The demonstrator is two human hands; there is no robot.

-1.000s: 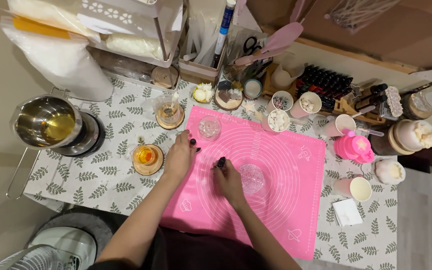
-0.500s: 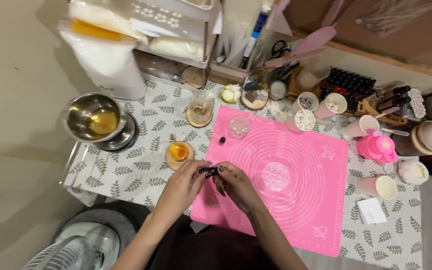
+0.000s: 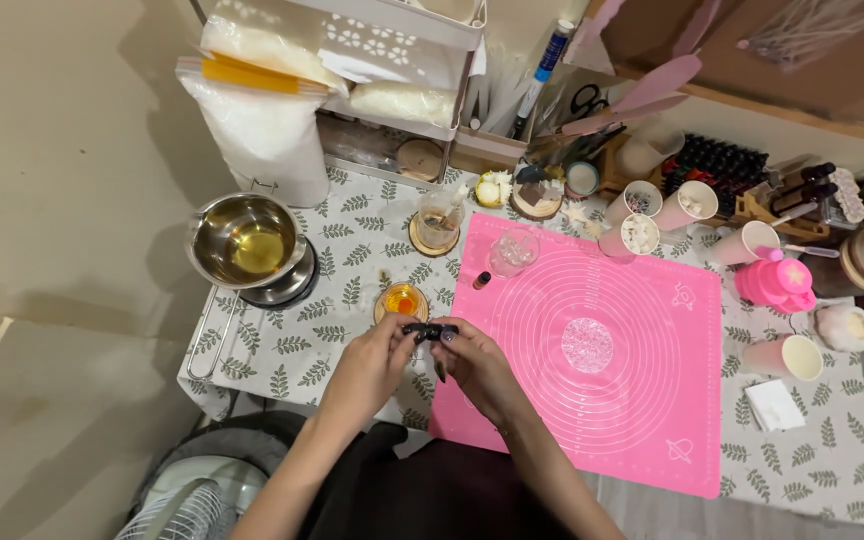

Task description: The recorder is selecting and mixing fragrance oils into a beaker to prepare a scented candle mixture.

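Low in the frame, just left of centre, both forearms rise from the bottom edge and meet over the near left edge of the pink silicone mat (image 3: pixel 612 400). The left hand (image 3: pixel 370 368) and the right hand (image 3: pixel 474 368) pinch a small dark bottle (image 3: pixel 429 329) between their fingertips, one at each end. Its long axis lies level, running left to right across the frame; which end is the mouth is too small to tell. Both hands are curled in a grasp on it, wrists bent inward, knuckles up; the right hand's nails are dark.

Just above the bottle stands a small glass cup of amber liquid (image 3: pixel 402 300) on the leaf-printed tablecloth (image 3: pixel 292 350). The mat is smooth and matte, printed with pale concentric rings. Near its upper left corner lie a tiny dark vial (image 3: pixel 481 280) and a clear glass dish (image 3: pixel 514 250).

Further up at left, a shiny steel bowl (image 3: pixel 245 240) holds yellow oil. A glass beaker on a round wooden coaster (image 3: pixel 436 222) stands to its right. At right, a bright pink plastic bottle (image 3: pixel 774 283) sits among pale paper cups (image 3: pixel 687 205).

At the top left, a clear bag of white flakes (image 3: pixel 257 130) leans by a white perforated shelf rack (image 3: pixel 392 60).
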